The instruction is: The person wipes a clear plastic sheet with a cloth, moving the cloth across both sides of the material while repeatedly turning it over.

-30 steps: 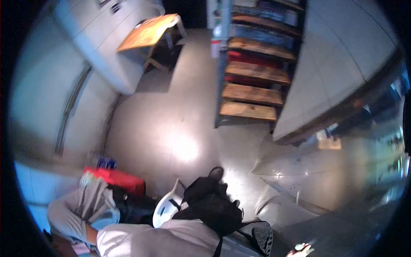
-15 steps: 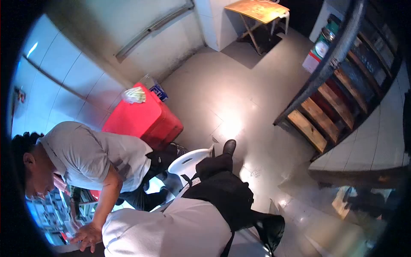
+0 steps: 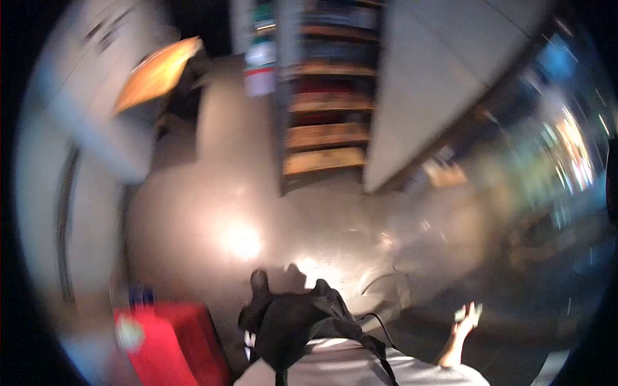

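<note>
My right hand [image 3: 468, 318] is low on the right of the blurred head view, held out over a dark area of floor. Its fingers are smeared by motion, and a small pale greenish patch shows at them that I cannot make out. My left hand does not show. Below the middle are my legs in black clothing [image 3: 290, 321] and part of my light shirt [image 3: 425, 368]. A thin dark cord [image 3: 380, 320] curves up between my lap and that hand.
A red bin [image 3: 174, 341] with a pale bag on top stands at the lower left. Wooden-tread stairs [image 3: 325, 161] rise ahead. An orange-topped table [image 3: 158, 74] is at the upper left. Blurred bright lights show at the right.
The view has swung to the right, so stairs, table and red bin sit further left. The co-worker has left the view, and my right hand has come into it.
</note>
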Motion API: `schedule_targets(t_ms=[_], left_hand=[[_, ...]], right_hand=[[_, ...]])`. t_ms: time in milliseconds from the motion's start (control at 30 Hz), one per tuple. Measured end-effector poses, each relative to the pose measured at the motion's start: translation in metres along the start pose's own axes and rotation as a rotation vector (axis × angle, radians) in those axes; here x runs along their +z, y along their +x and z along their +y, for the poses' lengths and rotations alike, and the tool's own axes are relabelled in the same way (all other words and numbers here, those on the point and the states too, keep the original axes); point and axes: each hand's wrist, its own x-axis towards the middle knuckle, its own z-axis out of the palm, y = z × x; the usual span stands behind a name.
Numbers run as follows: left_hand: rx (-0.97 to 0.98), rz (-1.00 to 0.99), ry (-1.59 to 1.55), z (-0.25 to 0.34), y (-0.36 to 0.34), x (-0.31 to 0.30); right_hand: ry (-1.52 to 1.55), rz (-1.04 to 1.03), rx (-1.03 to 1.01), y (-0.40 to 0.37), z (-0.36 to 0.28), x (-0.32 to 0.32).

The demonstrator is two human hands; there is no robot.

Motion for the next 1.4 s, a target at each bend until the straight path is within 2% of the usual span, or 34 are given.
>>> schedule_targets(t_ms=[33,67,100,133,167,200,233,300,367,433,467,533,567,600,667,700,733,767,800,833,867,900,933,1067,1200,1333,1400], left_hand=[[0.032,-0.034,0.069,0.007,0.024,-0.025],[0.051,-0.07,0.157,0.04,0.039,-0.049],[0.084,-0.114,0.244,0.061,0.058,-0.072],[0.122,-0.166,0.331,0.079,0.082,-0.091],[0.166,-0.228,0.444,0.108,0.098,-0.104],[0.187,-0.279,0.528,0.134,0.113,-0.119],[0.226,-0.335,0.627,0.155,0.13,-0.131],[0.3,-0.425,0.783,0.195,0.153,-0.145],[0.423,-0.493,0.9,0.219,0.181,-0.138],[0.562,-0.546,0.977,0.249,0.199,-0.111],[0.642,-0.569,1.011,0.267,0.208,-0.089],[0.644,-0.576,1.085,0.329,0.208,-0.02],[0.86,-0.52,1.07,0.342,0.205,0.01],[0.523,-0.485,0.865,0.348,0.212,0.06],[0.581,-0.532,1.153,0.355,0.225,0.134],[0.629,-0.618,1.131,0.352,0.226,0.162],[0.742,-0.591,1.296,0.339,0.236,0.186],[0.958,-0.66,1.493,0.302,0.277,0.209],[0.865,-0.595,1.62,0.287,0.274,0.229],[0.638,-0.571,1.628,0.27,0.274,0.239],[0.422,-0.526,1.637,0.26,0.253,0.247],[0.351,-0.567,1.643,0.265,0.228,0.25],[0.342,-0.615,1.65,0.257,0.225,0.249],[0.338,-0.743,1.69,0.244,0.237,0.239],[0.338,-0.797,1.699,0.256,0.25,0.232],[0.346,-0.812,1.681,0.266,0.261,0.231],[0.358,-0.824,1.675,0.271,0.266,0.232]], right_hand=[[0.092,0.068,0.039,-0.014,0.011,-0.005],[0.083,0.077,0.052,0.005,0.01,0.02],[0.129,-0.001,-0.002,-0.004,0.01,0.025],[0.182,0.084,0.055,-0.051,-0.033,0.068],[0.263,0.026,-0.014,-0.037,-0.027,0.063],[0.16,0.085,-0.072,-0.034,-0.035,0.077],[0.201,0.12,-0.066,-0.044,-0.04,0.088],[0.111,0.088,-0.064,-0.058,-0.051,0.102],[0.065,0.016,-0.1,-0.067,-0.052,0.104],[0.075,0.043,-0.083,-0.064,-0.046,0.098],[0.077,0.053,-0.077,-0.063,-0.043,0.099],[0.1,0.044,-0.073,-0.046,-0.022,0.081],[0.059,0.041,-0.019,-0.039,-0.014,0.068],[0.087,0.065,-0.069,-0.039,-0.016,0.07],[0.136,0.09,-0.033,-0.029,-0.002,0.057],[0.152,0.099,0.024,-0.026,0.0,0.053],[0.145,0.08,0.044,-0.025,-0.002,0.052],[0.145,0.074,0.04,-0.021,0.002,0.047],[0.138,0.068,0.041,-0.017,0.007,0.044],[0.137,0.054,0.038,-0.014,0.007,0.041],[0.136,0.045,0.038,-0.014,0.009,0.037],[0.134,0.039,0.041,-0.014,0.015,0.035],[0.197,0.096,0.063,-0.014,0.025,0.03],[0.186,0.193,-0.057,-0.029,0.016,0.047],[0.26,0.108,-0.282,-0.024,0.023,0.066],[0.233,0.121,-0.313,-0.026,0.045,0.053],[0.227,0.199,-0.317,-0.025,0.047,0.053]])
